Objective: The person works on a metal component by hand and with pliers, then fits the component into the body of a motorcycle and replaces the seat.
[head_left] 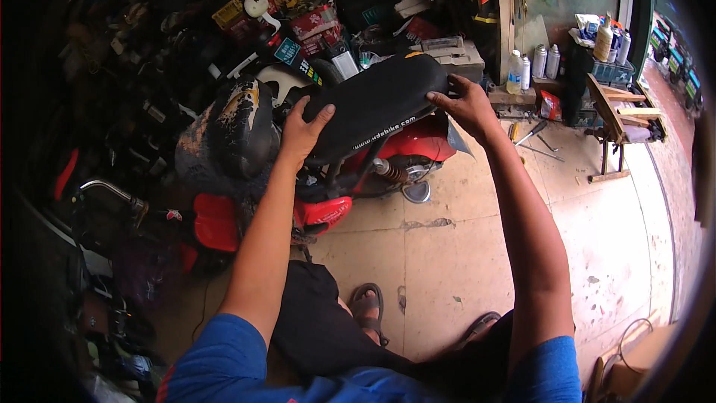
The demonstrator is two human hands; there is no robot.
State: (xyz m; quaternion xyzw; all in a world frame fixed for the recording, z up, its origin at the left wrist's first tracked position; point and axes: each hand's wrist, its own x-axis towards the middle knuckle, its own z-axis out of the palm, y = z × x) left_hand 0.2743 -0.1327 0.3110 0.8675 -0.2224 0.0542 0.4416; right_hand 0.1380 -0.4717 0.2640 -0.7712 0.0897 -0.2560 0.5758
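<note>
A long black padded bike seat (380, 97) with white lettering along its side lies over the red electric bike (406, 145), tilted up toward the right. My left hand (302, 134) grips its left end, thumb and fingers apart around the edge. Around the right end my right hand (466, 108) is closed, the thumb on top and the fingers partly hidden. Left of my left hand sits a worn black seat (242, 123) with torn, peeling cover. Below the black seat a coil-spring shock absorber (389, 172) shows. Whether the seat is fastened to the bike, I cannot tell.
Handlebars (112, 188) and a red plastic panel (216, 222) are at the left. Cluttered boxes and parts fill the back. Spray cans (553, 61), hand tools (532, 133) and a small wooden stool (619, 116) stand or lie at the right. My sandalled feet are on the tiled floor (455, 254).
</note>
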